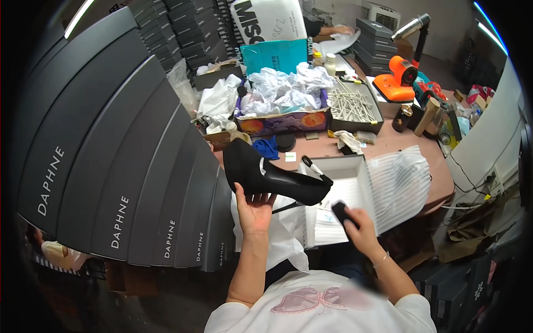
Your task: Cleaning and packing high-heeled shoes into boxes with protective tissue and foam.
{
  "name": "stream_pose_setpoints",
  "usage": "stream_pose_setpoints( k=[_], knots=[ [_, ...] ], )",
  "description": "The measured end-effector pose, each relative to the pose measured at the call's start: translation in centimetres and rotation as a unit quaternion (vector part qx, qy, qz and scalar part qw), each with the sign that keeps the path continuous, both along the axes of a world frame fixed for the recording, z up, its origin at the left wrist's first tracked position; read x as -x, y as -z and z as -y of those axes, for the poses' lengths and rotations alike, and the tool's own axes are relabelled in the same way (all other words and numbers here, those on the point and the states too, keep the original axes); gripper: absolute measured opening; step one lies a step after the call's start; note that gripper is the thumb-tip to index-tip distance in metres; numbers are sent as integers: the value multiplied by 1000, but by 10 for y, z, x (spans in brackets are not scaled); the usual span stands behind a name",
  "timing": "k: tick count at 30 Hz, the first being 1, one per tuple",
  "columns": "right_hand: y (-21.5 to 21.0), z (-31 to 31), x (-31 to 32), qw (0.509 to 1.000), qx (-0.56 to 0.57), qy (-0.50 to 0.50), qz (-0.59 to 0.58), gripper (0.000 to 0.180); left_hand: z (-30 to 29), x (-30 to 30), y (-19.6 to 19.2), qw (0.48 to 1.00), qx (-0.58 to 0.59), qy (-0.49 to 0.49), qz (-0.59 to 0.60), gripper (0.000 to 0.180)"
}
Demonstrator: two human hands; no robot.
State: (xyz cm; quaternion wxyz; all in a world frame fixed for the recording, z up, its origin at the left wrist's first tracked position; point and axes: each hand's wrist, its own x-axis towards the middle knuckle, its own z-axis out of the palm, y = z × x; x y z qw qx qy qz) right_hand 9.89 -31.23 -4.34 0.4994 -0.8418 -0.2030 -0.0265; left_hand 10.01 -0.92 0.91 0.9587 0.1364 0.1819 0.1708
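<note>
- Black shoe (266,175), toe to the right, gripped in the left hand (253,211), fingers beneath; held up at the left side of an open box (350,186).
- Right hand (363,230) closed round a slim dark object (345,215), blurred, kind unclear; at the box's right side.
- Box on pinkish tabletop (441,176); striped wrap (401,180) beside it, right.
- Farther back: tray of white sticks (351,105), carton of crumpled paper (283,91), orange device (395,86).
- Far left: dark grey boxes (105,166), stacked high.
</note>
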Motion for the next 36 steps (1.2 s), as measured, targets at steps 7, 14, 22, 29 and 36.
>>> stream_pose_setpoints(
  k=[7,14,22,29,36],
  knots=[
    [-90,-78,12,973,-189,-70,111,44,34,15,-22,992,-55,115,21,49],
    [-94,-72,47,937,-167,-251,176,50,14,41,53,977,52,205,28,46],
    [-91,-51,10,980,-134,-47,136,36,10,33,72,903,169,311,243,56],
    [-57,-109,85,941,-135,-304,62,43,25,27,59,927,226,195,225,49],
    [-73,-106,30,952,-145,-198,182,47,40,28,33,929,186,241,208,51]
  ],
)
